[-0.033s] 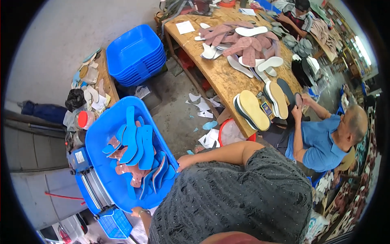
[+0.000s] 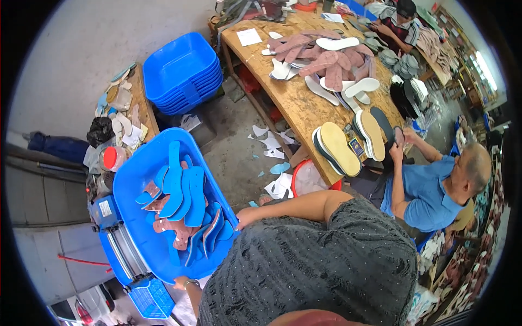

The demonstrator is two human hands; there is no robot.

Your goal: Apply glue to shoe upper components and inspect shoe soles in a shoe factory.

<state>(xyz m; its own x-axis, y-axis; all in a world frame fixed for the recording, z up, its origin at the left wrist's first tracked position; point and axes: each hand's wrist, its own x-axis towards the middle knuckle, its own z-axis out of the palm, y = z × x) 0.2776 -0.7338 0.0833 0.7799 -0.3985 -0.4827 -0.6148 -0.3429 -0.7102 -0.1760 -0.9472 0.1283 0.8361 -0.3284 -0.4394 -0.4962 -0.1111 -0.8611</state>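
Observation:
A large blue plastic tub (image 2: 128, 174) is in front of me at the left, tilted a little. Blue insoles (image 2: 175, 182) and pinkish-brown insoles (image 2: 182, 231) lie heaped in it. My right hand (image 2: 247, 216) grips the rim on the near right side, its fingers partly hidden behind the edge. At the tub's bottom edge, my left hand (image 2: 180, 282) is closed on the rim, with a bracelet on the wrist. The tub leans close to my dark shirt.
A roller machine (image 2: 124, 247) and blue basket (image 2: 152, 299) adjoin the tub. Stacked blue tubs (image 2: 182, 70) stand beyond. A wooden table (image 2: 283, 108) carries piled insoles (image 2: 326, 60). At right sits a co-worker (image 2: 429, 185) holding a sole. Paper scraps (image 2: 269, 142) litter the floor.

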